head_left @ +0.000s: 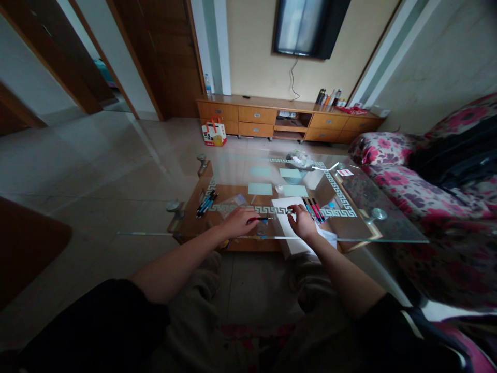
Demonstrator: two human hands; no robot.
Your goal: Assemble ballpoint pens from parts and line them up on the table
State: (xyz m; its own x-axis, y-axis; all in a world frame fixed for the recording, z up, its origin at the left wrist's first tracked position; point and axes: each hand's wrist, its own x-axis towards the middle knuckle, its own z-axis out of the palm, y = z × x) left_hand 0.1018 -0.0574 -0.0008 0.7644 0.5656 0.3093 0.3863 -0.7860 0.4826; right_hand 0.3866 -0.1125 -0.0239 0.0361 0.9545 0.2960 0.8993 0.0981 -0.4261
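Over the near edge of the glass table [233,171], my left hand [239,223] grips a pen [263,219] with a dark barrel and a red part near the fingers; its tip points right. My right hand [302,223] is a short way to the right, above a white box or sheet [282,220]. Its thumb and fingers are pinched together, and what they hold is too small to make out. Several red and dark pens [315,210] lie just right of that hand. A bunch of blue and black pens [207,203] lies left of my left hand.
Clear plastic packaging [232,203] lies between the hands and the bunched pens. Farther back are a plastic bag [300,159] and a small white item [279,189]. A flowered sofa [411,181] stands right; a wooden TV cabinet [256,114] and a carrier bag [214,133] are beyond.
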